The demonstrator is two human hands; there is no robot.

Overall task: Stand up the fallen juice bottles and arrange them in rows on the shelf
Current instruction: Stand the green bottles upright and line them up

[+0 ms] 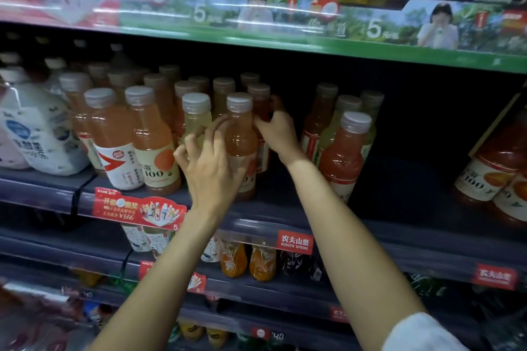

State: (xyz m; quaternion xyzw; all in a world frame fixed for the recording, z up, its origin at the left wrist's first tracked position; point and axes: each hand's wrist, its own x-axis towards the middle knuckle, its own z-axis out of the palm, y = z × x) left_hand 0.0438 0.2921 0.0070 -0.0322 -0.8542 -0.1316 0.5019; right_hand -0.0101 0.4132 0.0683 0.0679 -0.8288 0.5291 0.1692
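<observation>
Upright juice bottles stand in rows on the dark middle shelf. My right hand grips a red-orange bottle in the second row, thumb on its front and fingers behind its neck. My left hand hovers with curled, spread fingers in front of a pale yellow bottle and an orange bottle. Its forefinger touches the orange bottle; I see no firm hold. To the right stands a red juice bottle with a few more behind it.
Larger orange bottles lean at the shelf's far right, with a dark gap between them and the red bottle. White milk bottles sit at the left. A banner-fronted shelf hangs overhead. Lower shelves hold tea and juice bottles.
</observation>
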